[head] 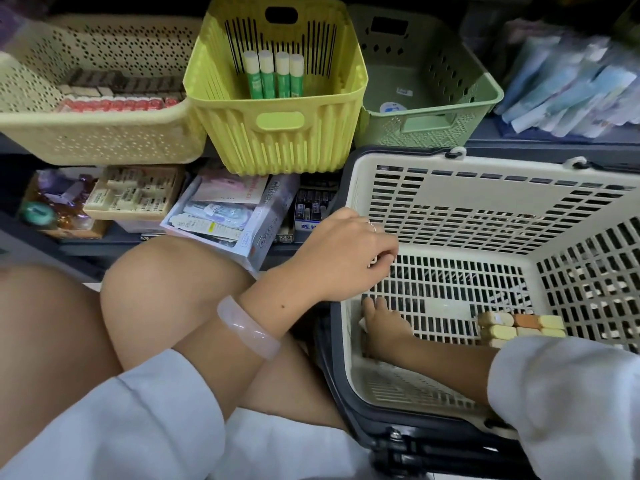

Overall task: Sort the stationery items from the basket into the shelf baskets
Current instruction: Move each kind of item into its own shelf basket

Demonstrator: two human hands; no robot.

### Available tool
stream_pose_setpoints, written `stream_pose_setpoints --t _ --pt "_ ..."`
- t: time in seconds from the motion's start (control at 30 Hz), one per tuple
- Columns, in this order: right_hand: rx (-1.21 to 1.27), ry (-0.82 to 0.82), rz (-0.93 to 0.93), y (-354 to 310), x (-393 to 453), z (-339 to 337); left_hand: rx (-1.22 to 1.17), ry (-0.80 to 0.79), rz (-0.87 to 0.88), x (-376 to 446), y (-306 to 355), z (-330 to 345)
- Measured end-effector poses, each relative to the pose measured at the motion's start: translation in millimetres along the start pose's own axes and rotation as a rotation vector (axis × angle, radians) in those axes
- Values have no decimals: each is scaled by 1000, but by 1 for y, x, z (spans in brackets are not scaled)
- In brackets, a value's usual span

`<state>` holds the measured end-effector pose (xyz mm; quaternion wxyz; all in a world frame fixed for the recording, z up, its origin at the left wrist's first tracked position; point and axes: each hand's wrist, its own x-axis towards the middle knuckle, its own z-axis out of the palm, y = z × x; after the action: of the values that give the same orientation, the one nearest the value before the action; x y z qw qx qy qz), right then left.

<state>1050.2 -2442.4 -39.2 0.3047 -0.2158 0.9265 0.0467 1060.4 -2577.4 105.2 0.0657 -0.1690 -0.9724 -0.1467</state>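
While erasers lie in the cream basket, both hands' grip cannot be told.

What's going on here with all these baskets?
A person sits by a shelf, sorting stationery. Their right hand reaches down to the floor of the cream shopping basket, fingers on a small white item. Their left hand rests on the basket's rim. A few yellow and orange erasers remain inside. On the shelf, the yellow basket holds four glue sticks.
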Motion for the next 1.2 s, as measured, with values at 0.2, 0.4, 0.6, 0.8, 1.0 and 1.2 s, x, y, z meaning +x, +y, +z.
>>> stream_pose_setpoints --t 0.2,0.4,0.6,0.8,1.0,1.2 --pt "555 -60 -2 17 -6 -48 -204 28 -62 0 2 -8" --pt "1174 313 -310 27 -45 -165 -1135 285 -474 6 8 -34" --pt "1250 450 -672 -33 -74 -231 -1945 148 -428 4 9 -54" --pt "1028 599 -757 -79 -79 -256 -1904 214 -410 -10 -18 -89" --pt "935 626 -711 -104 -65 -288 -1849 416 -487 -17 -50 -124" --pt "998 634 -576 -122 -31 -306 -1675 533 -570 -16 -85 -142"
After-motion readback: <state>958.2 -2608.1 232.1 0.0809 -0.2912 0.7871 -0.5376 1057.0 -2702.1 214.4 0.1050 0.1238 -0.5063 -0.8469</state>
